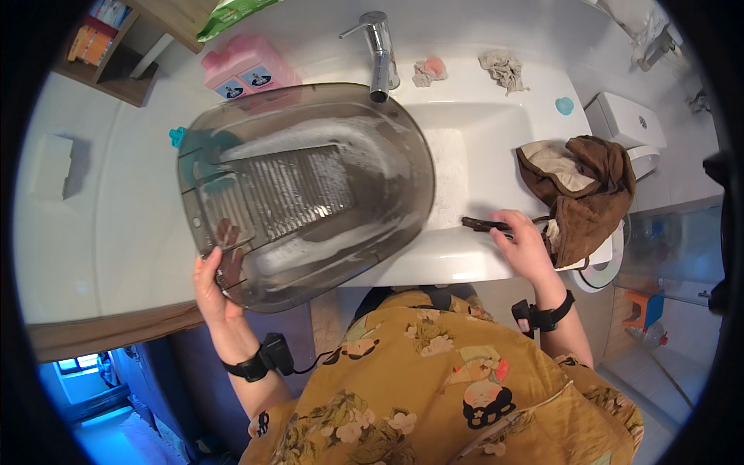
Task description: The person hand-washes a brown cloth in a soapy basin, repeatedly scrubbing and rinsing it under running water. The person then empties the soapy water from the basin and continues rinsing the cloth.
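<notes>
My left hand [215,288] grips the near left corner of a translucent grey plastic washbasin [401,232], thumb over the rim. The basin has a built-in ribbed washboard [296,192], with white suds around it. It sits tilted across the counter and the left part of the sink. In my right hand [523,244] is a thin dark brown strap [482,224], pinched between thumb and fingers over the sink's front rim. The strap seems to run to a bunched brown cloth item [598,215] with a pale lining, lying on the sink's right edge.
A chrome faucet [379,64] overhangs the basin's far rim. Suds lie in the white sink [494,139]. Behind are pink bottles [250,67], a crumpled grey cloth [504,70], a smaller cloth with something pink [430,71] and a light-blue object [564,105]. A toilet [628,119] stands at right.
</notes>
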Demonstrator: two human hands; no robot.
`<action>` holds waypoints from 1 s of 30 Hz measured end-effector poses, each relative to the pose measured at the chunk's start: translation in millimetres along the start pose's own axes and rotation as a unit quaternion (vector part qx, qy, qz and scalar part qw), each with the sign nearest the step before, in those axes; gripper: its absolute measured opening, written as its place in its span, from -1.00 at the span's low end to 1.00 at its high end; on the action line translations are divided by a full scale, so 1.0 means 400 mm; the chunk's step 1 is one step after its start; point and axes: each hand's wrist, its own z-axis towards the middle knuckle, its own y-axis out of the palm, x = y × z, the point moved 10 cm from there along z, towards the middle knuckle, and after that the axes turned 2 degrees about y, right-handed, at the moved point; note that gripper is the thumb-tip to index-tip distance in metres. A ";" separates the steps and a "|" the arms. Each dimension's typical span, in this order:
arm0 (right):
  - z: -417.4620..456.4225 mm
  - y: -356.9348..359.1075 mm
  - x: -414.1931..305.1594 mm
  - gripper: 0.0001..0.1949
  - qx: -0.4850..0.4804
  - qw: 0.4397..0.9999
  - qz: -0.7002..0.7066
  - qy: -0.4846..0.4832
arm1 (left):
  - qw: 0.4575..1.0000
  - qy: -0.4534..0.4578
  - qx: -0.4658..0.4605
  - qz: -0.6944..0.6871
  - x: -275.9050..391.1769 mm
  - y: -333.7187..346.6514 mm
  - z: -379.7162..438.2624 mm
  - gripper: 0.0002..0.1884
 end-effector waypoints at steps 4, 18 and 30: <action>0.077 -0.072 -0.173 -0.66 -0.010 0.994 -0.032 -0.101 | 0.992 -0.062 -0.043 -0.100 -0.140 0.021 0.041 -0.56; 0.613 0.096 -0.654 -0.52 -0.149 0.945 -0.159 -0.244 | 0.963 -0.065 -0.032 0.260 -0.320 -0.081 0.173 -0.42; 0.779 0.121 -0.682 -0.41 -0.072 0.940 -0.208 -0.261 | 0.937 0.103 -0.041 0.331 -0.196 -0.027 0.130 -0.59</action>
